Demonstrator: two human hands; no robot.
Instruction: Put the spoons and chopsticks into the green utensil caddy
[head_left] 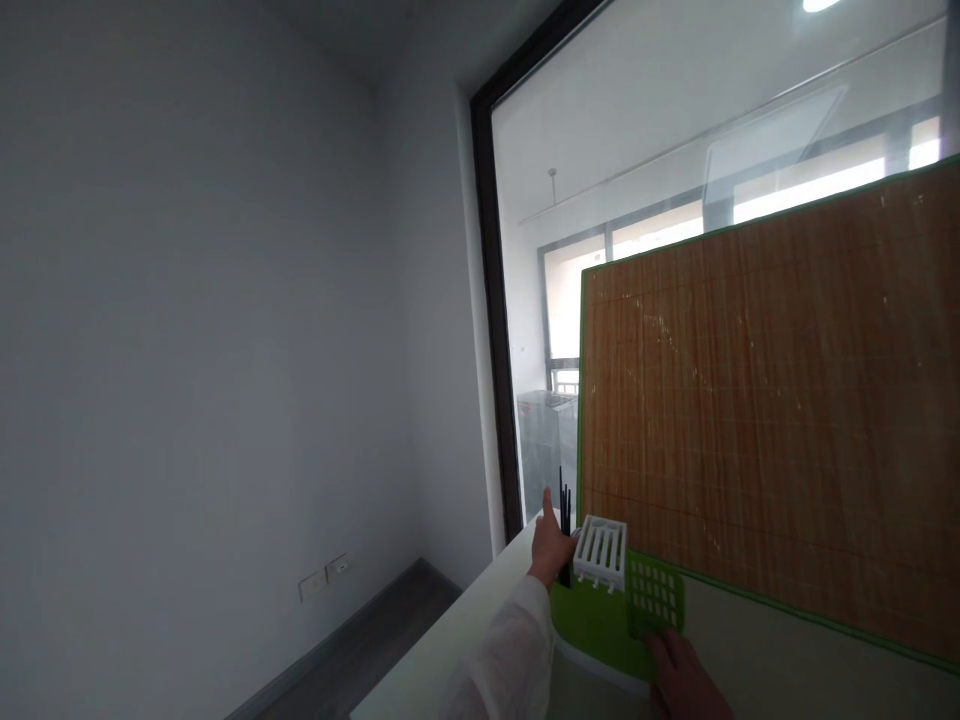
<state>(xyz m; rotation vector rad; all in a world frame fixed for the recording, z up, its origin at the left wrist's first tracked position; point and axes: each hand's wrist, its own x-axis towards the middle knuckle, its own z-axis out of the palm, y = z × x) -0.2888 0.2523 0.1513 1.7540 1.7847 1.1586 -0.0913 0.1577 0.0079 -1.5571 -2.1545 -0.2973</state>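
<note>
My left hand (551,548) reaches forward, one digit pointing up and the others closed at the left edge of a white slotted rack (600,550). Small pegs stick out along the rack's lower edge. Thin black sticks (565,508) stand upright right beside this hand; its fingers are partly hidden there. Below the rack is a green board (596,620) with a pale rim. My right hand (681,672) has its fingers closed at the lower edge of a green perforated panel (656,592), to the right of the rack.
All this stands on a white table (442,640). Behind it a large bamboo mat (765,400) with green edging leans upright against a dark-framed window (495,300). A grey wall (225,350) with sockets (324,577) is on the left, above dark flooring (375,628).
</note>
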